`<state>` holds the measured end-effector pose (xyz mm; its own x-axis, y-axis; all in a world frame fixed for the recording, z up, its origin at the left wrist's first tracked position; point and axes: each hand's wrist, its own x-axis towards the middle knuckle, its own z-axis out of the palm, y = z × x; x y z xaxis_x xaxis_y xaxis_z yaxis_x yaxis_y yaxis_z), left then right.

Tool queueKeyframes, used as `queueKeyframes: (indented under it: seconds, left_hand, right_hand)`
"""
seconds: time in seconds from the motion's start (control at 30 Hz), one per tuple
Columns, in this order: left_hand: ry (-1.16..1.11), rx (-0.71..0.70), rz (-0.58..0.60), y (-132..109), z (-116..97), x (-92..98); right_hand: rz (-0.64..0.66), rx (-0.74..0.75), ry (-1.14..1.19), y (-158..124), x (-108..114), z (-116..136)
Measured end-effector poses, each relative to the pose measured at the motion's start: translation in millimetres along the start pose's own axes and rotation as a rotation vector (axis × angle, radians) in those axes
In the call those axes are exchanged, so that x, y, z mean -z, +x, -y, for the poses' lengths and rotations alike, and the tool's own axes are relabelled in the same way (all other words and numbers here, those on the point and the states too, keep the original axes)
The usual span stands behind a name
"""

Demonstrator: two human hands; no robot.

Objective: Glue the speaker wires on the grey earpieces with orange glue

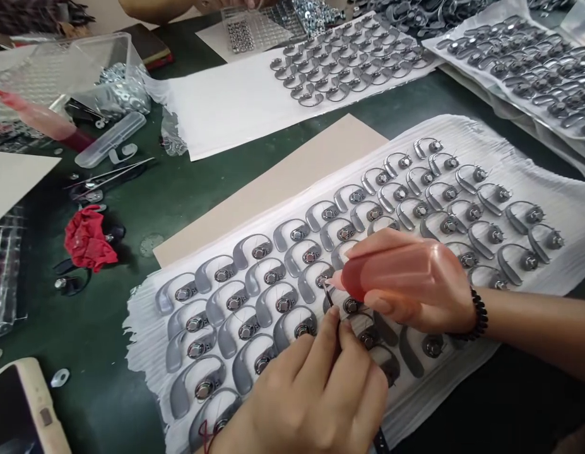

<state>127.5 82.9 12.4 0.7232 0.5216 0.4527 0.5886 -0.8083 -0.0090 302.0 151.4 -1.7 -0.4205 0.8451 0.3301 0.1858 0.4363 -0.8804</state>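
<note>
My right hand (415, 309), with a black bead bracelet at the wrist, is wrapped round a squeeze bottle (401, 271) of red liquid. The bottle lies tilted, its nozzle pointing left at a grey hook-shaped earphone part (307, 287). From below, my left hand (315, 384) pinches dark tweezers (329, 296), most of whose length the fingers hide. Tweezer tip and nozzle meet close to the round metal speaker on that part; whether they touch it I cannot tell. Rows of similar parts with fine wires lie around on a white foam sheet (145, 328).
A second sheet (226, 113) of parts lies beyond, and a filled tray (524, 75) stands at upper right. At left are another red bottle (46, 120), tweezers (117, 173), a red cloth (89, 236) and a phone (27, 410). Another person's arm (154, 7) reaches in at the top.
</note>
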Motion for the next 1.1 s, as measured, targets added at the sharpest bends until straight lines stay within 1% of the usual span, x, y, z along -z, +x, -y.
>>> queueKeyframes:
  seconds: [0.17,0.37,0.47,0.63,0.8,1.1]
  left_hand:
    - [-0.020,0.012,0.015,-0.5,0.4,0.9]
    - [-0.016,0.013,0.021,-2.0,-0.4,2.6]
    - [-0.025,0.019,0.024,-1.2,0.3,3.2]
    - [-0.024,0.011,0.032,-0.2,0.4,2.9]
    - [-0.057,0.027,0.020,-1.9,0.4,2.6]
    - [-0.050,0.020,0.032,-0.1,2.1,3.5]
  right_hand:
    - [0.018,0.088,-0.164,1.9,0.8,4.2]
    - [0.026,0.107,-0.149,4.2,-1.6,5.0]
    - [0.043,0.135,-0.219,5.1,-1.1,5.9]
    - [0.063,0.127,-0.254,6.2,0.6,7.8]
    - [0.049,0.136,-0.310,5.0,-0.4,6.9]
    - [0.066,0.132,-0.302,3.7,0.6,7.7]
